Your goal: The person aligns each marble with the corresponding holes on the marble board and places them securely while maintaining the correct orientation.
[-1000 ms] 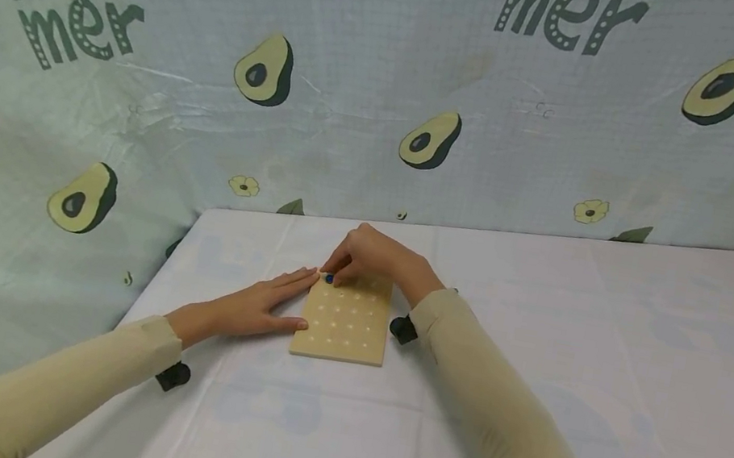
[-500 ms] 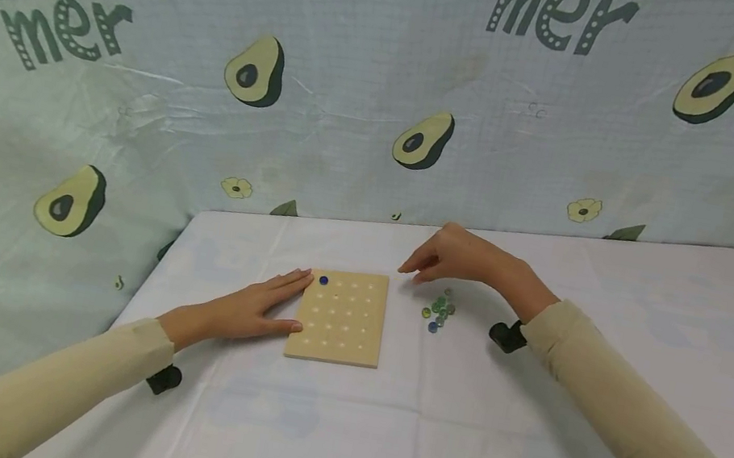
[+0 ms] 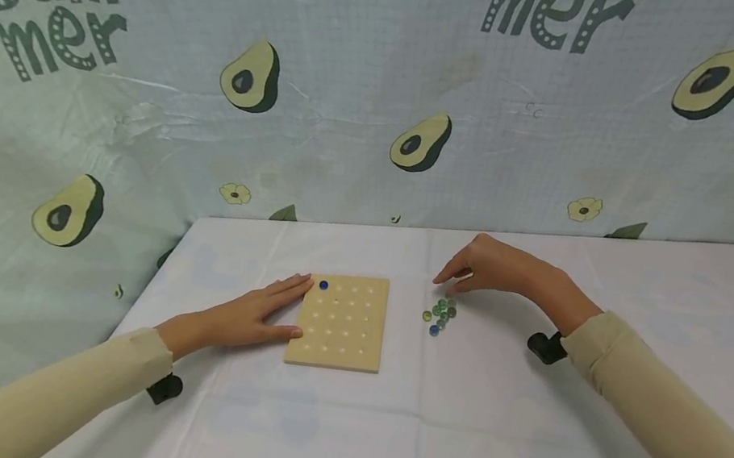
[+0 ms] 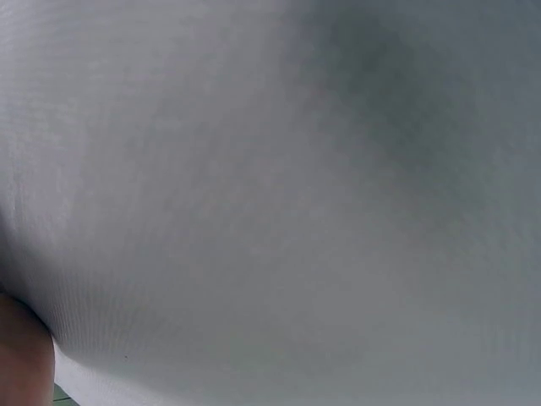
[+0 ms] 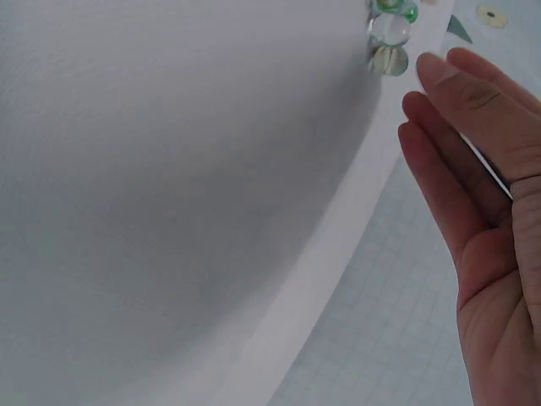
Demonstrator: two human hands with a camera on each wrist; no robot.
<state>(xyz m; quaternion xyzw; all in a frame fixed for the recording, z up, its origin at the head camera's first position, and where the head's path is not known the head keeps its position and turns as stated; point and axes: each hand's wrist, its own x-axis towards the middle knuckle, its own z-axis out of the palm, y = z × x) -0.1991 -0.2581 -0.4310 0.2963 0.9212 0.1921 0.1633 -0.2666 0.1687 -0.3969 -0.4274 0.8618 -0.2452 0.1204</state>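
Observation:
A pale wooden board (image 3: 337, 330) with rows of shallow dimples lies on the table. One dark blue marble (image 3: 323, 285) sits in its far left dimple. My left hand (image 3: 248, 317) rests flat at the board's left edge, fingers spread, thumb near the lower corner. Over the far side of a small cluster of glass marbles (image 3: 444, 311), green, clear and blue, hovers my right hand (image 3: 489, 265), its fingers loosely bent and nothing between them. In the right wrist view the fingertips of that hand (image 5: 482, 169) are close to a clear marble (image 5: 390, 61).
A white cloth covers the table (image 3: 343, 446). Behind it hangs a curtain (image 3: 358, 31) printed with avocados and lettering. Black wrist cameras sit under both sleeves. The left wrist view holds mostly blurred white cloth (image 4: 254, 211).
My right hand has left the blue marble in the board's far left dimple and moved right to the marble cluster. The left hand has stayed at the board's edge.

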